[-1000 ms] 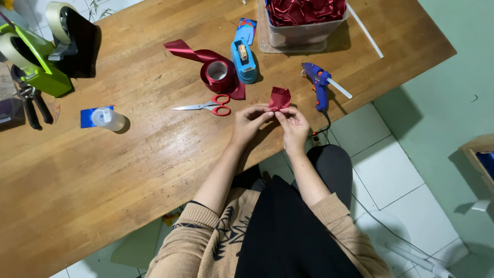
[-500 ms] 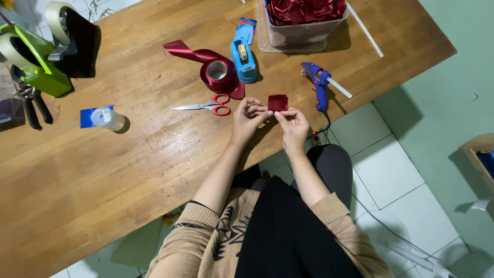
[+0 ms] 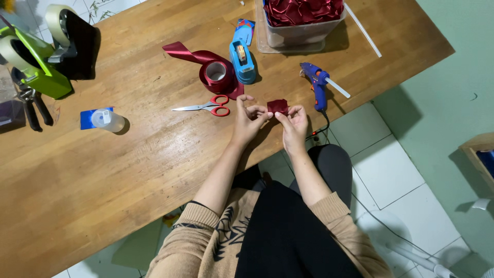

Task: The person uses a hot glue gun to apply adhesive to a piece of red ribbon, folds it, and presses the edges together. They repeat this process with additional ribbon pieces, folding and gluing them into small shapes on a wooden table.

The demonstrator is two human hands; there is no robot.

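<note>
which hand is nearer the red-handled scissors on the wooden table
Left. The left hand sits just right of the red-handled scissors; the right hand lies farther right, past the small dark red ribbon piece both hands pinch.

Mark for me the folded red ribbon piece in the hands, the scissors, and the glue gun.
folded red ribbon piece (image 3: 278,106), head view, on its top face between both hands.
scissors (image 3: 220,105), head view, on the red handles.
glue gun (image 3: 315,77), head view, on the blue body.
</note>
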